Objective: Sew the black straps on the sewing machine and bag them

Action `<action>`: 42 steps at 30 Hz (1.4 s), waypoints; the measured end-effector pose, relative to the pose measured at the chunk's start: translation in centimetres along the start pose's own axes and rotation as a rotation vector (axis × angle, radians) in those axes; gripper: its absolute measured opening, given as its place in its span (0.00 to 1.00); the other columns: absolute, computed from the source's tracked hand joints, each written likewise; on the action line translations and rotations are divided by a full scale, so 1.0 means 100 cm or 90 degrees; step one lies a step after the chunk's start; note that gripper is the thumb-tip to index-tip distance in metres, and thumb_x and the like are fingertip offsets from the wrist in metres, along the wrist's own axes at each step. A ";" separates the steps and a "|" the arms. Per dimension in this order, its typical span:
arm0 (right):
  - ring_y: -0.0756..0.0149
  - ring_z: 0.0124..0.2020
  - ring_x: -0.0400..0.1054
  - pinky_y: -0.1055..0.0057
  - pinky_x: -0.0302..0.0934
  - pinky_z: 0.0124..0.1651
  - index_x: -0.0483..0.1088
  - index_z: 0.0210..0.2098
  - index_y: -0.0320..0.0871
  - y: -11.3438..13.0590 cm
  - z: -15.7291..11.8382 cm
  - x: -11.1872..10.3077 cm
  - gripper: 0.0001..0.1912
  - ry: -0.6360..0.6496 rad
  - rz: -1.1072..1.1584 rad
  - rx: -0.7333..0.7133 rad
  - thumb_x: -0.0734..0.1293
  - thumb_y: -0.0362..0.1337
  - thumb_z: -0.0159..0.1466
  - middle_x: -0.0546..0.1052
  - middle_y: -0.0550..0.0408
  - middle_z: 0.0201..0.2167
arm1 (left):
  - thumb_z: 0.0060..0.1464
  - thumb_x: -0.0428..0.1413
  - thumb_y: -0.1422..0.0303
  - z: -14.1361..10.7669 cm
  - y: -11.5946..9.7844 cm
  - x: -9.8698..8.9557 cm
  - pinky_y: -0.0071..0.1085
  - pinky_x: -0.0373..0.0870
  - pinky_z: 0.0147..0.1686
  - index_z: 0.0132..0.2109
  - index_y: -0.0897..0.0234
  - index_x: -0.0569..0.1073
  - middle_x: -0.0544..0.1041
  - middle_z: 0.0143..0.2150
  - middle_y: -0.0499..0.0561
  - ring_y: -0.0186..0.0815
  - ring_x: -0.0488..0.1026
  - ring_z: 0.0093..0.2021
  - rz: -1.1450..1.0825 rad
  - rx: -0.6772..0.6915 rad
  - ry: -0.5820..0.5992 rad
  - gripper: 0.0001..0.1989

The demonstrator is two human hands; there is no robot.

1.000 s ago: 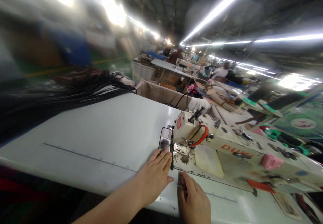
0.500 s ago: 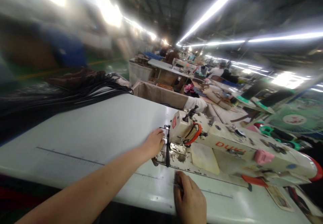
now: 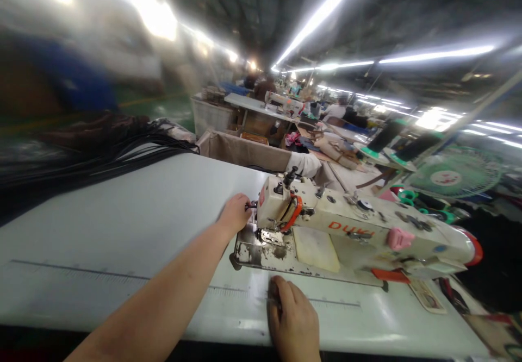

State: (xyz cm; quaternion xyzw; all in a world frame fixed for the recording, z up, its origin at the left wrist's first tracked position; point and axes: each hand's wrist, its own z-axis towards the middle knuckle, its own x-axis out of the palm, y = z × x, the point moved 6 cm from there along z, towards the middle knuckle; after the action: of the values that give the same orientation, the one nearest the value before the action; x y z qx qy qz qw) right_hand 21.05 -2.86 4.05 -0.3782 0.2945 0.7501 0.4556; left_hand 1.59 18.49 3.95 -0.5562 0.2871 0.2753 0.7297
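Head view: left hand (image 3: 234,215) against the head of a white industrial sewing machine (image 3: 326,226), grip unclear; right hand (image 3: 293,318) curled on the white worktable (image 3: 122,215), hold unreadable; black cords (image 3: 134,147) lie beyond, a desk fan (image 3: 457,174) right.

- The wide white sewing table (image 3: 101,210) gives flat, open room on the left of the left hand (image 3: 235,214).
- The cream DUKI sewing machine (image 3: 346,231) blocks the way on the right, its head just beside this hand.
- Only a narrow strip of table stays free between the grey metal machine bed (image 3: 253,252) and the right hand (image 3: 292,318).
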 end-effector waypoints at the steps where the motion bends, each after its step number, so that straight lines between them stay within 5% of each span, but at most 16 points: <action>1: 0.61 0.33 0.73 0.68 0.64 0.36 0.67 0.50 0.46 0.000 0.001 0.000 0.21 -0.001 0.003 0.002 0.61 0.26 0.58 0.78 0.55 0.34 | 0.56 0.58 0.72 -0.005 0.005 -0.008 0.40 0.66 0.59 0.38 0.63 0.78 0.77 0.47 0.57 0.44 0.72 0.53 -0.005 -0.018 -0.005 0.04; 9: 0.61 0.33 0.71 0.68 0.62 0.38 0.68 0.50 0.45 0.001 0.000 -0.001 0.20 0.005 0.011 0.013 0.61 0.26 0.59 0.77 0.54 0.33 | 0.58 0.50 0.58 -0.081 0.029 -0.055 0.35 0.69 0.39 0.35 0.61 0.73 0.77 0.35 0.51 0.41 0.74 0.37 -0.134 -0.174 0.004 0.13; 14: 0.62 0.34 0.71 0.68 0.61 0.39 0.68 0.49 0.45 0.002 0.002 -0.002 0.19 0.021 0.015 0.024 0.62 0.26 0.59 0.77 0.54 0.33 | 0.56 0.49 0.52 -0.138 0.014 -0.042 0.33 0.70 0.33 0.42 0.62 0.69 0.78 0.32 0.50 0.37 0.74 0.29 -0.342 -0.229 0.106 0.18; 19: 0.61 0.34 0.69 0.67 0.58 0.39 0.69 0.47 0.45 0.001 0.001 0.001 0.18 0.012 0.031 0.050 0.61 0.25 0.58 0.76 0.55 0.32 | 0.45 0.60 0.61 -0.168 -0.007 -0.027 0.37 0.72 0.46 0.54 0.64 0.65 0.80 0.37 0.51 0.40 0.78 0.40 -0.502 -0.214 0.184 0.28; 23: 0.62 0.36 0.69 0.68 0.57 0.41 0.70 0.48 0.44 0.001 0.000 0.003 0.18 0.032 0.047 0.058 0.62 0.25 0.60 0.76 0.55 0.34 | 0.47 0.59 0.65 -0.176 -0.009 -0.016 0.37 0.74 0.41 0.59 0.64 0.62 0.78 0.37 0.49 0.38 0.76 0.36 -0.389 -0.180 0.181 0.32; 26: 0.62 0.36 0.68 0.68 0.57 0.41 0.71 0.47 0.44 0.002 0.000 0.000 0.18 0.036 0.045 0.055 0.62 0.24 0.60 0.77 0.54 0.34 | 0.51 0.57 0.68 -0.182 -0.010 -0.018 0.38 0.75 0.40 0.63 0.62 0.62 0.77 0.45 0.52 0.36 0.74 0.33 -0.216 -0.131 0.106 0.32; 30: 0.62 0.36 0.68 0.68 0.56 0.40 0.71 0.46 0.44 0.005 0.002 -0.004 0.16 0.033 0.046 0.051 0.62 0.25 0.61 0.77 0.54 0.34 | 0.59 0.56 0.68 -0.184 -0.027 -0.032 0.47 0.72 0.58 0.63 0.58 0.69 0.71 0.62 0.57 0.46 0.74 0.56 0.030 0.043 -0.002 0.24; 34: 0.63 0.35 0.68 0.69 0.56 0.39 0.71 0.44 0.44 0.006 0.003 -0.006 0.15 0.020 0.048 0.051 0.61 0.25 0.60 0.77 0.55 0.33 | 0.65 0.53 0.66 -0.166 -0.043 -0.026 0.49 0.60 0.70 0.68 0.57 0.66 0.67 0.70 0.54 0.46 0.58 0.72 0.141 0.193 0.064 0.25; 39: 0.64 0.34 0.68 0.69 0.57 0.39 0.71 0.44 0.45 0.005 0.004 -0.008 0.16 0.017 0.054 0.050 0.61 0.24 0.60 0.76 0.55 0.33 | 0.69 0.49 0.61 -0.134 -0.037 -0.011 0.59 0.53 0.71 0.71 0.56 0.61 0.65 0.72 0.53 0.47 0.52 0.75 0.218 0.215 0.134 0.25; 42: 0.64 0.34 0.68 0.70 0.56 0.38 0.71 0.43 0.45 0.005 0.004 -0.008 0.16 0.016 0.055 0.053 0.61 0.24 0.59 0.76 0.56 0.33 | 0.69 0.48 0.62 -0.132 -0.036 -0.005 0.61 0.47 0.72 0.71 0.55 0.61 0.64 0.72 0.52 0.48 0.52 0.75 0.262 0.227 0.090 0.25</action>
State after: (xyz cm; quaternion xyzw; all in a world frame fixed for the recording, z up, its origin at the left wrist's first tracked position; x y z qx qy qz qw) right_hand 20.71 -3.10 4.95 -0.3551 0.3470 0.7516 0.4343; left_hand 2.35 4.80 3.85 -0.3670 0.4880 0.3235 0.7228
